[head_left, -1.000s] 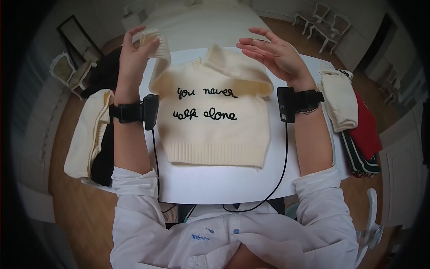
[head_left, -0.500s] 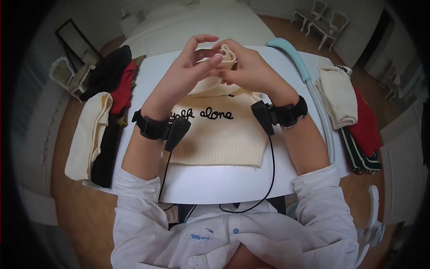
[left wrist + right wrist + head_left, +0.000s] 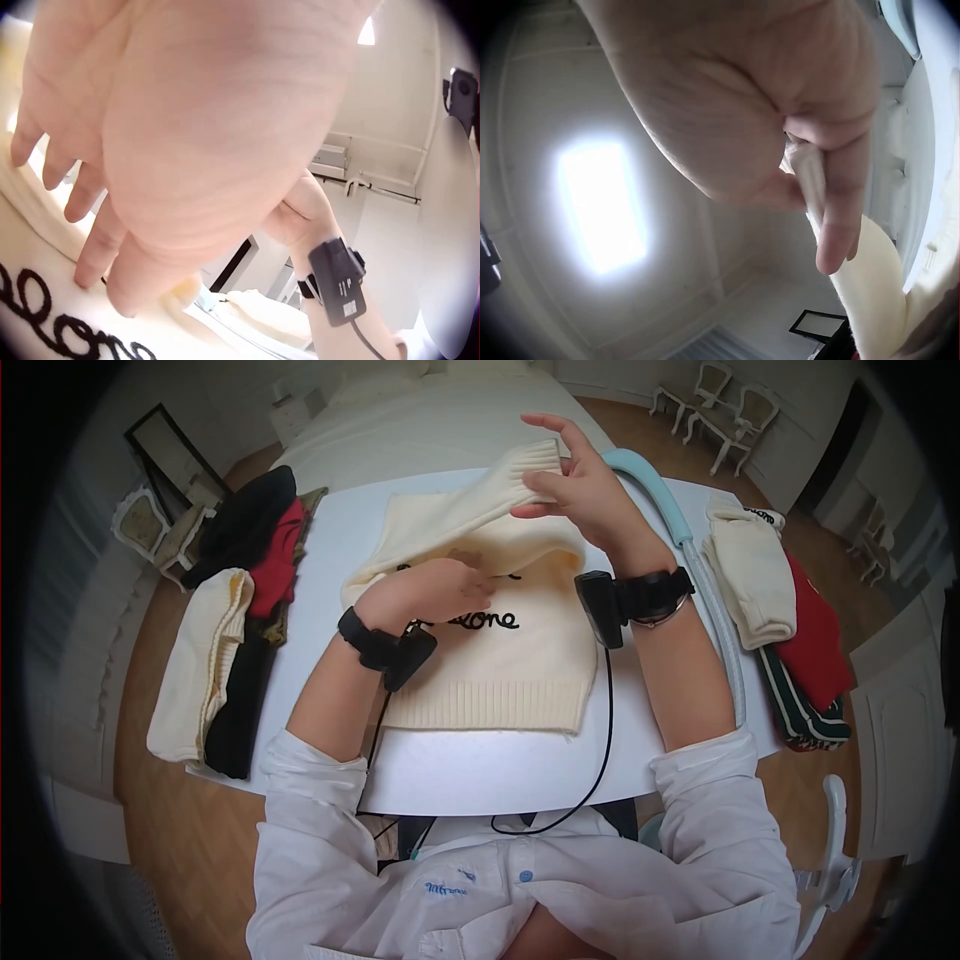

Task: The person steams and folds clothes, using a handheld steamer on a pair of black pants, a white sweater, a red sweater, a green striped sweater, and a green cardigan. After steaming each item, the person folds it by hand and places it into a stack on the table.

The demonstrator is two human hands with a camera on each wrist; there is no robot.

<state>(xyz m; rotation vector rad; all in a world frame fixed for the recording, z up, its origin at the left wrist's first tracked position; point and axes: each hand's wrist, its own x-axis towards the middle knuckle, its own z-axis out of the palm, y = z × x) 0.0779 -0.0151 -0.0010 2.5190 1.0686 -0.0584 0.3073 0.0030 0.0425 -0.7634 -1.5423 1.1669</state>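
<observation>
A cream knitted sweater (image 3: 490,670) with black lettering lies on the white table, its ribbed hem toward me. My right hand (image 3: 585,490) pinches the ribbed cuff (image 3: 538,457) of one sleeve between thumb and fingers, raised at the upper right. From there the sleeve slopes down to the left side of the sweater. My left hand (image 3: 430,592) is low over the sweater's chest and hides part of the lettering. In the left wrist view its fingers (image 3: 90,251) are loosely extended, tips close at the knit. The other sleeve (image 3: 545,555) lies folded across the chest.
Folded clothes flank the table: a cream knit (image 3: 200,660) and dark and red garments (image 3: 275,565) at left, cream and red pieces (image 3: 815,640) at right. A light blue curved handle (image 3: 655,490) on a grey tube stands by the right edge. Behind is a bed (image 3: 460,420).
The cuff has passed from my left hand to my right, meeting mid-way at the centre, and moved right. My left hand has since come down onto the chest area.
</observation>
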